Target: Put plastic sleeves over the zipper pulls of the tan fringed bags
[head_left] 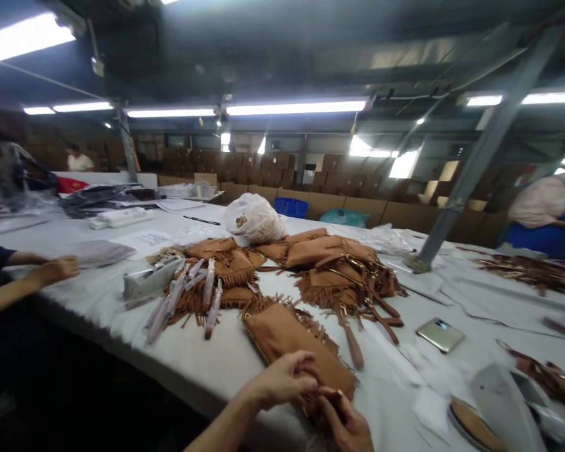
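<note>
A tan fringed pouch [289,336] with a zip along its edge lies flat at the table's front edge. My left hand [282,380] is over its near end, fingers curled and thumb drawn in; what they pinch, if anything, is too small to make out. Close beside it, my right hand [346,420] has its fingers closed on the pouch's near end, where brown material shows between the hands. Beyond lies a heap of similar fringed pouches [332,251] with wrist straps and gold-coloured hardware. Another pile of pouches [230,260] has straps wrapped in clear film.
A grey tape dispenser [153,279] stands left; another dispenser [503,402] is near right. A phone [440,334] lies on the white table. A stuffed plastic bag [254,218] and a slanted metal post [484,150] stand farther back. A co-worker's hands [59,270] are at left.
</note>
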Demonstrator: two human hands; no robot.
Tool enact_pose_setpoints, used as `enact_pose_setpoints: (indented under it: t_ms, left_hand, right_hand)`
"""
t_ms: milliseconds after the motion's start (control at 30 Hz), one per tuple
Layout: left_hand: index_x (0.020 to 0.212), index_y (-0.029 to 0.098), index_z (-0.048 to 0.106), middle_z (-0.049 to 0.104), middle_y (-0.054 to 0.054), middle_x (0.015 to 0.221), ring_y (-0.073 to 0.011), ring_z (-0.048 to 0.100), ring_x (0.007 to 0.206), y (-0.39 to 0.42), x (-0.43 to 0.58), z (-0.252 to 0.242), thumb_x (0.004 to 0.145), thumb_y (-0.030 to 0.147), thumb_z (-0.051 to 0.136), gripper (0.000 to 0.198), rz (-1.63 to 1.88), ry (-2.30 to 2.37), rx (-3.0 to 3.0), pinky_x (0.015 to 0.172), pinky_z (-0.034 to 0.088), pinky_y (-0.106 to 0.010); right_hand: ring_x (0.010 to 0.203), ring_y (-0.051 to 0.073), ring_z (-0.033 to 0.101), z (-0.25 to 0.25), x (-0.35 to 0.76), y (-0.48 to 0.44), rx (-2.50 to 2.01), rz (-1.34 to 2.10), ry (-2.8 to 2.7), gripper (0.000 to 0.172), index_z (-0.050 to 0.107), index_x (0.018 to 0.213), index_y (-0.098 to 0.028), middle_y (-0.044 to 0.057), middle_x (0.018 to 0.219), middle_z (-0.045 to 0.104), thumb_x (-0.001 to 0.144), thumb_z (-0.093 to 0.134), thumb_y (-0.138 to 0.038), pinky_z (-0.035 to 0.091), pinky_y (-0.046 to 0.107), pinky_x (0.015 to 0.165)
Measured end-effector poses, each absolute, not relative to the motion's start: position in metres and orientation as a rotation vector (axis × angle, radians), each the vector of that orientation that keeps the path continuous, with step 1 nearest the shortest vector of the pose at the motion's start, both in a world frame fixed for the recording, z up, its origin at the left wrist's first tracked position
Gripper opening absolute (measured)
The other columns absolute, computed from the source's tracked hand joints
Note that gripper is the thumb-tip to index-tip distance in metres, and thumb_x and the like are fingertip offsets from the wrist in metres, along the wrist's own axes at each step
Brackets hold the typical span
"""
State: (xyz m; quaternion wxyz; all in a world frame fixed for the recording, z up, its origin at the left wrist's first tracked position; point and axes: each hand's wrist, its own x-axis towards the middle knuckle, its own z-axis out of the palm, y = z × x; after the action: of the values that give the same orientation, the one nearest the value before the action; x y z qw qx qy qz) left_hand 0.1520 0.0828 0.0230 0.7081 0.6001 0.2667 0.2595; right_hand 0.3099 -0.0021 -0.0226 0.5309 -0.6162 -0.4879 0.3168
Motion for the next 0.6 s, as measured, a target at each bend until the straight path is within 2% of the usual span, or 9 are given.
enact_pose_setpoints:
  t_ms: [100,167,267,367,500,600]
  left_hand:
    - [0.125,0.018,0.05,0.052,-0.016,0.126,-0.031,0.056,0.108,0.089,0.16,0.019,0.071,0.024,0.067,0.057,0.497,0.508,1.273,0.065,0.053,-0.032]
    - [0.123,0.02,0.051,0.052,-0.015,0.127,-0.0304,0.057,0.107,0.09,0.169,0.012,0.066,0.024,0.073,0.061,0.436,0.45,1.232,0.061,0.054,-0.031]
    - [0.114,0.017,0.057,0.065,-0.011,0.104,-0.0217,0.065,0.079,0.086,0.181,-0.001,0.059,0.025,0.078,0.059,0.359,0.424,1.201,0.05,0.052,-0.025]
    - [0.095,0.011,0.064,0.067,-0.005,0.071,-0.0115,0.057,0.049,0.077,0.19,-0.014,0.066,0.036,0.073,0.039,0.448,0.522,1.211,0.038,0.043,-0.018]
    - [0.083,0.011,0.06,0.061,0.0,0.058,-0.0069,0.046,0.037,0.066,0.195,-0.029,0.07,0.047,0.067,0.039,0.589,0.624,1.151,0.031,0.029,-0.015]
    - [0.073,0.012,0.058,0.057,0.002,0.051,-0.0055,0.042,0.036,0.062,0.197,-0.037,0.069,0.056,0.065,0.044,0.676,0.67,1.106,0.034,0.029,-0.016]
  right_hand:
    - [0.077,0.023,0.066,-0.015,0.311,-0.006,-1.483,0.738,-1.175,0.042,0.07,0.089,-0.018,0.006,0.079,0.071,0.075,0.06,-0.057,0.053,0.027,0.07]
    - [0.077,0.022,0.064,-0.015,0.315,-0.006,-1.478,0.711,-1.162,0.037,0.069,0.087,-0.018,0.005,0.078,0.069,0.077,0.06,-0.053,0.052,0.026,0.069]
    - [0.076,0.02,0.063,-0.016,0.322,-0.005,-1.474,0.659,-1.152,0.03,0.068,0.082,-0.019,0.003,0.076,0.066,0.078,0.063,-0.047,0.05,0.025,0.069]
    - [0.075,0.02,0.062,-0.015,0.323,0.0,-1.441,0.679,-1.134,0.027,0.069,0.079,-0.019,0.003,0.075,0.065,0.076,0.066,-0.046,0.049,0.025,0.069]
    - [0.066,0.018,0.059,-0.02,0.32,0.009,-1.444,0.743,-1.101,0.032,0.071,0.074,-0.018,0.002,0.067,0.063,0.072,0.067,-0.05,0.048,0.024,0.061]
    - [0.063,0.018,0.059,-0.028,0.321,0.014,-1.477,0.778,-1.088,0.037,0.073,0.079,-0.018,0.002,0.066,0.064,0.072,0.066,-0.053,0.047,0.025,0.057]
